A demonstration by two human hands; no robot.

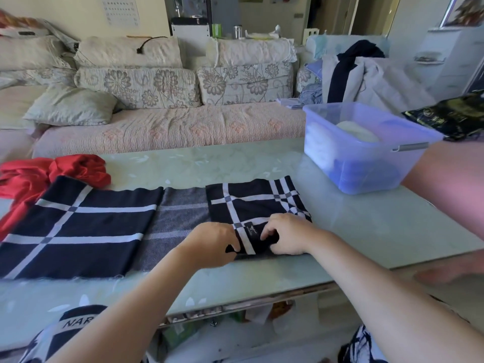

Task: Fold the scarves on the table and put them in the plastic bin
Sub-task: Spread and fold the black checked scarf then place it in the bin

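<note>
Hands both pinch the near edge of the navy plaid scarf, left hand and right hand aligning its folded right end. Scarf lies across the tabletop; red scarf waits far left, plastic bin far right.

- We log the navy scarf: dark navy, white grid stripes, grey squares at the crossings; its middle stretch is grey.
- Red scarf, behind-left of navy scarf: plain red.
- Plastic bin, behind-right of navy scarf: see-through lilac-blue.
- Table under navy scarf: pale green, white petal marks.
- Sofa beyond navy scarf: we note cream, brownish flower print.
</note>
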